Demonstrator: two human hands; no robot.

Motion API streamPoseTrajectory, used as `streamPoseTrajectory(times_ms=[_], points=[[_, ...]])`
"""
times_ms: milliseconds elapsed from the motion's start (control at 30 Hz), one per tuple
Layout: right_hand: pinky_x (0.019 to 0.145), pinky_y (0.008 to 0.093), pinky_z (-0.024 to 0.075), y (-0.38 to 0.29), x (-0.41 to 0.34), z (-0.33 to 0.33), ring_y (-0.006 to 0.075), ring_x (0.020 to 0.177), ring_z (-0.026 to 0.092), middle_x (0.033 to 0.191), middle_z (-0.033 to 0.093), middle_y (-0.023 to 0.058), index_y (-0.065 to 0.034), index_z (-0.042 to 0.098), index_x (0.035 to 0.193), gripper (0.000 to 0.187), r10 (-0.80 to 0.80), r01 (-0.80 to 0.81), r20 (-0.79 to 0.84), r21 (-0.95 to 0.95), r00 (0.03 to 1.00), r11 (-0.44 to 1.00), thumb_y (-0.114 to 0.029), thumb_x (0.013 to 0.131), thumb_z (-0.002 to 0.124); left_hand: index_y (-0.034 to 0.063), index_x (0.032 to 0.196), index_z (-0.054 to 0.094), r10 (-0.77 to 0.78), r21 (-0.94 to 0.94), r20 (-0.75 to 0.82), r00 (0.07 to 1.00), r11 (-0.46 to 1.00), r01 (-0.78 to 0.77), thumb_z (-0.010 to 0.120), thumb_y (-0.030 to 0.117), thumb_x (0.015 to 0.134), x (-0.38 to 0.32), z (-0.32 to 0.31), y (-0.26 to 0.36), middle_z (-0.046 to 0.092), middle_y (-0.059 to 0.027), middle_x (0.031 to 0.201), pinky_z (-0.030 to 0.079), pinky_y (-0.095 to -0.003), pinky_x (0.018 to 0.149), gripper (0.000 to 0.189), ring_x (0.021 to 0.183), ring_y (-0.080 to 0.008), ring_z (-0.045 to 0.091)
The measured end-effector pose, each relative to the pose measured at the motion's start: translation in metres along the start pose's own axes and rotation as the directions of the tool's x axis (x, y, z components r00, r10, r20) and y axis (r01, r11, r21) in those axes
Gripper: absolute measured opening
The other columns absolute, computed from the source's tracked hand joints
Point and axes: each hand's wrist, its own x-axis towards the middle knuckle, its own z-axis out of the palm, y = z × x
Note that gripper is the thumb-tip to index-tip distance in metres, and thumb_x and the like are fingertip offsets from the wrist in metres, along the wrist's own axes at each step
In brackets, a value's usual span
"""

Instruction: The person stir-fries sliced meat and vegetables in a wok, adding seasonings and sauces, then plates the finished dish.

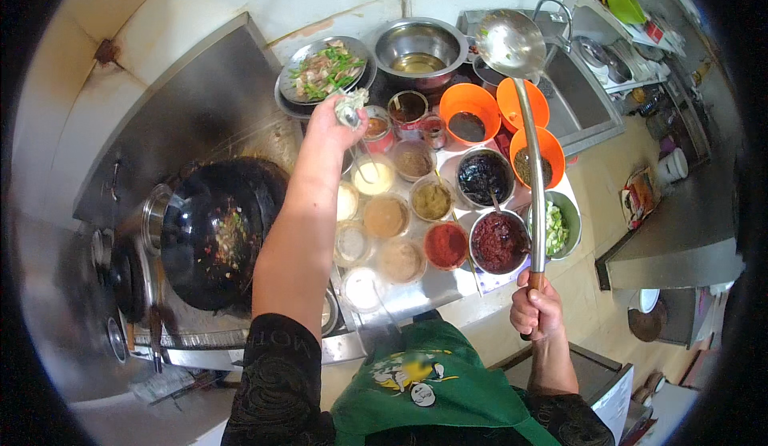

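My right hand (pixel 536 311) grips the wooden handle of a long-handled metal ladle (pixel 512 44). The ladle reaches away from me, its wide bowl up near the sink, its shaft passing above orange bowls. My left hand (pixel 336 122) is stretched forward, closed around a pale, crumpled, greenish-white thing (pixel 351 105) with a shiny part; what it is I cannot tell. Just beyond that hand sits a metal dish of sliced meat and green pepper pieces (pixel 327 71). To the left, a black wok (pixel 210 248) holds chopped bits (pixel 228 239) on the stove.
Between my arms stand several seasoning tubs, including red powder (pixel 446 245), dark red paste (pixel 499 242) and black sauce (pixel 485 177). A steel basin (pixel 420 26) with yellowish liquid is at the back. Chopped scallion (pixel 557 227) fills a bowl right of the ladle shaft. A sink (pixel 600 110) lies back right.
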Motion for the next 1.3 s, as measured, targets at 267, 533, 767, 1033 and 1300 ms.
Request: streamPoseTrajectory(times_ms=[267, 533, 767, 1033, 1300], points=[[0.032, 0.0223, 0.0295, 0.009, 0.020, 0.020, 0.0069, 0.038, 0.033, 0.056, 0.035, -0.0025, -0.0070, 0.047, 0.105, 0.022, -0.078, 0.075, -0.028, -0.091, 0.997, 0.993, -0.014, 0.087, 0.059, -0.0017, 0.099, 0.052, -0.029, -0.220, 0.165, 0.986, 0.973, 0.065, 0.054, 0.013, 0.078, -0.141, -0.035, 0.019, 0.054, -0.0159, 0.086, 0.048, -0.0300, 0.052, 0.026, 0.074, -0.0262, 0.053], [0.033, 0.0206, 0.0290, 0.072, 0.034, 0.075, 0.0062, 0.040, 0.033, 0.058, 0.036, -0.0023, -0.0066, 0.047, 0.109, 0.025, 0.085, -0.059, 0.139, -0.178, 0.987, 0.982, -0.013, 0.088, 0.058, -0.0022, 0.101, 0.058, 0.662, 0.656, -0.070, 0.746, 0.594, -0.466, 0.059, 0.006, 0.070, -0.358, -0.156, 0.065, 0.062, -0.0100, 0.088, 0.046, -0.0297, 0.051, 0.032, 0.067, -0.0192, 0.059], [0.033, 0.0206, 0.0318, 0.136, 0.034, 0.117, 0.0063, 0.039, 0.037, 0.056, 0.040, -0.0021, -0.0023, 0.045, 0.113, 0.036, 0.178, -0.119, 0.109, -0.409, 0.978, 0.905, -0.015, 0.086, 0.063, 0.0036, 0.101, 0.056, 0.926, 0.986, 0.088, 0.368, -0.133, 0.097, 0.065, 0.005, 0.065, -0.410, -0.316, 0.097, 0.064, -0.0158, 0.087, 0.050, -0.0397, 0.070, 0.038, 0.078, -0.0319, 0.064], [0.034, 0.0209, 0.0344, 0.175, 0.036, 0.130, 0.0068, 0.039, 0.041, 0.056, 0.043, -0.0017, -0.0019, 0.049, 0.107, 0.025, 0.278, -0.232, -0.004, -0.566, 0.960, 0.791, -0.009, 0.085, 0.060, 0.0068, 0.113, 0.051, 0.962, 0.897, 0.235, 0.143, -0.271, 0.349, 0.064, 0.009, 0.066, -0.420, -0.342, 0.092, 0.063, -0.0182, 0.097, 0.047, -0.0473, 0.077, 0.049, 0.089, -0.0400, 0.060], [0.035, 0.0229, 0.0333, 0.199, 0.067, 0.178, 0.0078, 0.040, 0.041, 0.055, 0.041, -0.0022, -0.0031, 0.051, 0.103, 0.020, 0.572, -0.380, 0.141, -0.618, 0.808, 0.688, -0.009, 0.085, 0.059, 0.0046, 0.109, 0.053, 0.961, 0.965, 0.188, 0.205, -0.219, 0.142, 0.063, 0.004, 0.067, -0.409, -0.292, 0.034, 0.063, -0.0137, 0.093, 0.048, -0.0400, 0.077, 0.043, 0.085, -0.0318, 0.063]])
